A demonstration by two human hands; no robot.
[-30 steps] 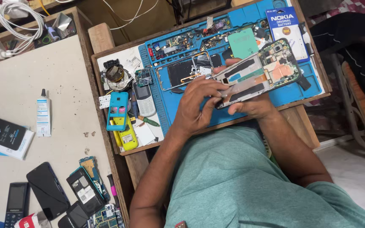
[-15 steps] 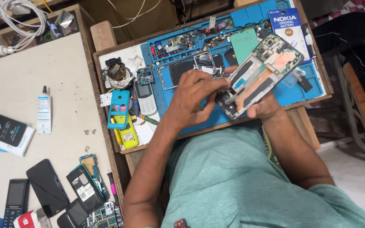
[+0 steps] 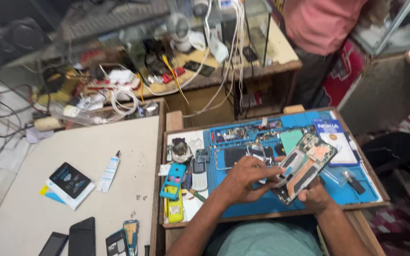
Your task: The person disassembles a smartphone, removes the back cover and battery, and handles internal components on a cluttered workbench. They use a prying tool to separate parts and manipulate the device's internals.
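An opened smartphone [image 3: 304, 166] with its back off and its inner boards showing is tilted above a blue work mat [image 3: 357, 194]. My right hand [image 3: 315, 195] holds it from below at its near end. My left hand [image 3: 245, 180] rests on the phone's left edge, fingertips pinched at its side; whether they hold a small tool I cannot tell. On the mat behind lie a phone frame [image 3: 236, 156], a green panel [image 3: 291, 140] and small circuit parts.
A turquoise phone case [image 3: 172, 181], a yellow case [image 3: 174, 211] and a small keypad phone [image 3: 199, 174] lie left of the mat. A glue tube [image 3: 109, 171], a boxed item [image 3: 69, 185] and dark phones [image 3: 82, 237] sit on the beige table. Cables crowd the back shelf. A person in pink [image 3: 323, 23] stands beyond.
The head camera has tipped up, so the shelf and the standing person now show. The opened phone has been turned more upright in my hands.
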